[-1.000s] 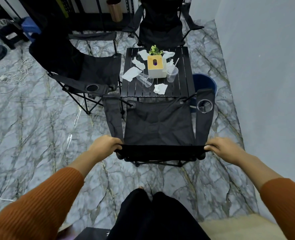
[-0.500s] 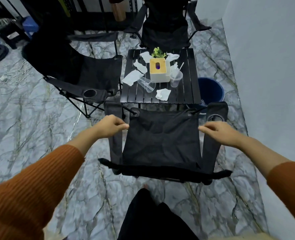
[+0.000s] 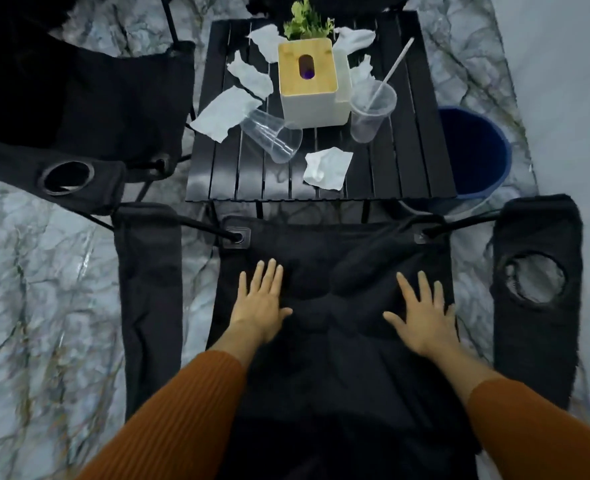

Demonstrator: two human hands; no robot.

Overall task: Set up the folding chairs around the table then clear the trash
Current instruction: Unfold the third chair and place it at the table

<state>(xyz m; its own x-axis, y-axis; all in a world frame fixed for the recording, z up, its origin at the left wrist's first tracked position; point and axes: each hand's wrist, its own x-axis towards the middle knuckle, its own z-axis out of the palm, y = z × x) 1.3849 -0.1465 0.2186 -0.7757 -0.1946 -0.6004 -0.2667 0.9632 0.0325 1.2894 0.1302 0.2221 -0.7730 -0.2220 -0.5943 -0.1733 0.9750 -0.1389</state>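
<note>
A black folding chair [image 3: 335, 393] stands unfolded directly below me, facing the black slatted table [image 3: 408, 161]. My left hand [image 3: 260, 304] and my right hand [image 3: 420, 313] lie flat on its fabric seat, fingers spread, holding nothing. On the table lie several crumpled white tissues [image 3: 326, 166], a clear plastic cup on its side [image 3: 274, 136] and an upright clear cup with a straw [image 3: 371, 110]. A second black folding chair [image 3: 89, 109] stands open at the table's left side. Only the dark edge of a third chair shows beyond the table.
A white tissue box with a wooden lid [image 3: 311, 83] and a small green plant [image 3: 305, 20] sit mid-table. A blue bin [image 3: 477, 157] stands on the marble floor right of the table. A pale wall [image 3: 570, 81] runs along the right.
My hands let go of the chair's back edge, reached forward over it and now press flat on the seat. I have leaned in closer to the chair and table.
</note>
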